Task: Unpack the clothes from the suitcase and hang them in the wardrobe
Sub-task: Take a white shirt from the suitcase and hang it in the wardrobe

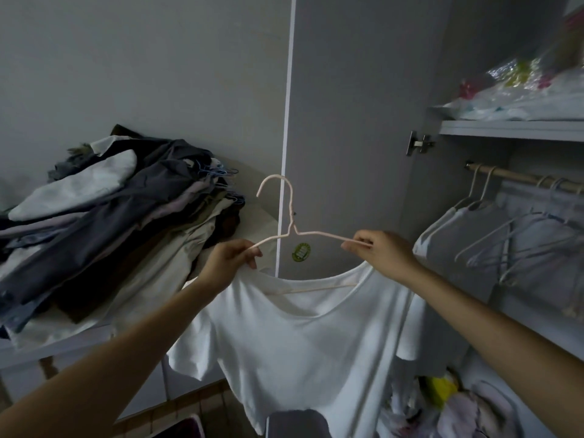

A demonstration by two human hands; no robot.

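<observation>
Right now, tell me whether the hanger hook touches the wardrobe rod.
Apart. The head view shows the hanger hook raised left of the open door, well clear of the rod.

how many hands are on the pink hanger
2: the left hand grips the pink hanger at its left arm, the right hand pinches its right arm.

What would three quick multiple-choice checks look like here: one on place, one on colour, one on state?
1. Where is the wooden wardrobe rail?
A. Right of the hands
B. Left, above the clothes heap
C. Below the shirt

2. What colour is the thin wire hanger held up?
A. Black
B. Pale pink
C. Green

3. How is the white short-sleeved T-shirt now?
A. Folded on the heap
B. On the rail
C. Draped on the hanger, held by both hands

Answers: 1 A, the rail sits under the right-hand shelf. 2 B, its hook reads pale pink. 3 C, the left hand and right hand pinch the hanger's arms.
</observation>
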